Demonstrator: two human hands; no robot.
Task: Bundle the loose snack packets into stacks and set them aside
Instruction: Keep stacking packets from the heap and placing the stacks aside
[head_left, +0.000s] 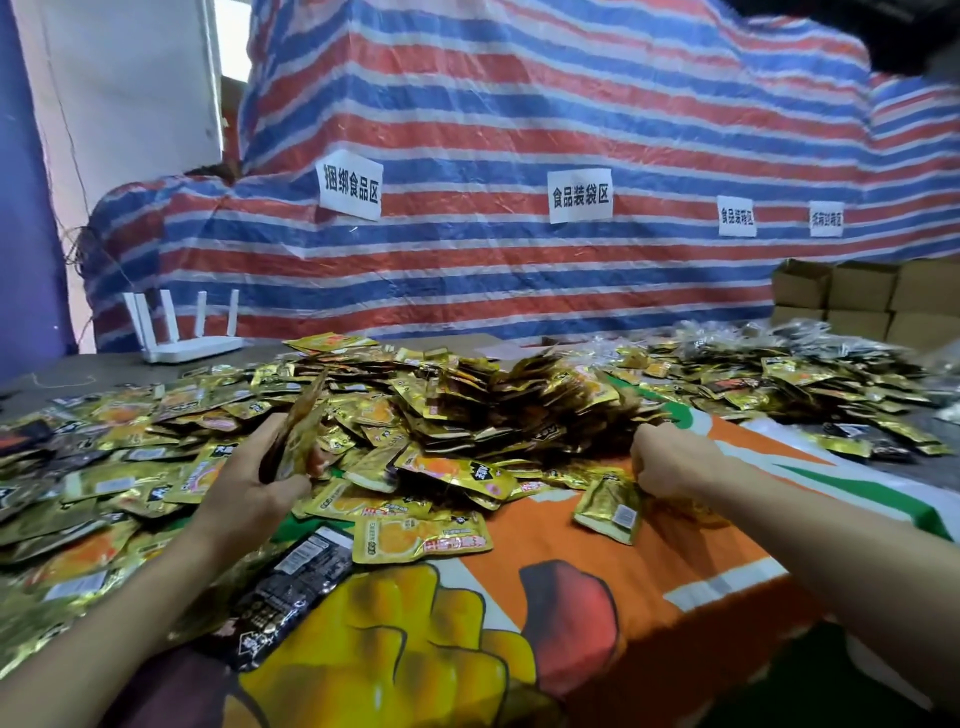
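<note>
A big heap of loose gold snack packets (467, 410) covers the middle of the table. My left hand (260, 483) grips a small upright stack of gold packets (298, 431) at the heap's near left edge. My right hand (670, 457) has its fingers curled and pinches a gold packet (610, 506) that hangs at the heap's near right edge, over the orange cloth. A single orange-printed gold packet (421, 538) lies flat between my hands.
A black snack packet (296, 582) lies by my left forearm. The orange printed cloth (649, 561) covers the near table. More packets (779, 379) spread to the far right. A white router (187, 332) stands back left, cardboard boxes (862, 296) back right, a striped tarp (519, 156) behind.
</note>
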